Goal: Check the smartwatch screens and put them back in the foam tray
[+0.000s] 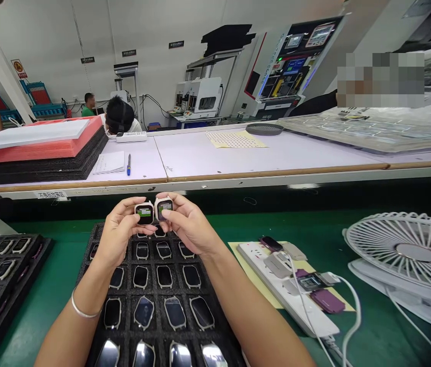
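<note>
Side by side above the far end of a black foam tray [152, 285], my two hands each hold a smartwatch body without a strap. My left hand [118, 229] pinches one smartwatch [145, 214] by its edges; its lit screen shows green and white. In my right hand [190, 224] is the other smartwatch [163, 205], also lit, with my thumb lying on its screen. The two watches sit very close together; I cannot tell if they touch. Below, the tray's compartments hold rows of similar watches with dark screens, partly hidden by my forearms.
A second foam tray [16, 275] of watches lies at the left. On the right are a white power strip [287, 290] with cables and a white fan [410, 250]. A raised shelf [184, 158] crosses ahead, bearing a foam stack [39, 148] and a pen [128, 165]. People sit beyond.
</note>
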The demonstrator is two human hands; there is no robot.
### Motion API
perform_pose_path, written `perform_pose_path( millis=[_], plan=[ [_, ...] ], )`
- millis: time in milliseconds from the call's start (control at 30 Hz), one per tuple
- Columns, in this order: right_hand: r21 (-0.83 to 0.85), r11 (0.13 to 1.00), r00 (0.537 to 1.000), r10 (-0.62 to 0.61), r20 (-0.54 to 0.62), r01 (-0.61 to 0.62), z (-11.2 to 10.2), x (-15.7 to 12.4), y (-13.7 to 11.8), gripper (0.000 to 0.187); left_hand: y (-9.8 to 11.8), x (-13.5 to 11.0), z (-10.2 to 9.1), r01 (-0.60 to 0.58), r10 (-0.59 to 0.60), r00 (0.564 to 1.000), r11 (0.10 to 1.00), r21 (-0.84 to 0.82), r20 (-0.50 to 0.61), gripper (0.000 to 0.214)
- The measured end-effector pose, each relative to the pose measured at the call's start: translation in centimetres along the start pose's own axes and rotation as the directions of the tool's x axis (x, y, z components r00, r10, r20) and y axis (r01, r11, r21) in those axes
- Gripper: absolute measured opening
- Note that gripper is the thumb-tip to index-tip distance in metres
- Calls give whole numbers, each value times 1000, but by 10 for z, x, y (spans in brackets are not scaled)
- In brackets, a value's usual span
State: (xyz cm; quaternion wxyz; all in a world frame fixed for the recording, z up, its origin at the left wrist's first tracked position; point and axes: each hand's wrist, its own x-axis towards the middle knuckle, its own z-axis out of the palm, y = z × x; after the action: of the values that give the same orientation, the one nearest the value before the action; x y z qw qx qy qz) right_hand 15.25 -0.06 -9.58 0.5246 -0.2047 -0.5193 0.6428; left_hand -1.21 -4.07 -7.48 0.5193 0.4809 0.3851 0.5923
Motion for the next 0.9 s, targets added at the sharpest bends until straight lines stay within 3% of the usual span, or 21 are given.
perform_pose_path(
  millis=[900],
  plan=[
    [-25,999,1000,-25,9,25,-1,0,1,33,-3,-1,-1,-36,35,999,999,11,23,31]
  ],
)
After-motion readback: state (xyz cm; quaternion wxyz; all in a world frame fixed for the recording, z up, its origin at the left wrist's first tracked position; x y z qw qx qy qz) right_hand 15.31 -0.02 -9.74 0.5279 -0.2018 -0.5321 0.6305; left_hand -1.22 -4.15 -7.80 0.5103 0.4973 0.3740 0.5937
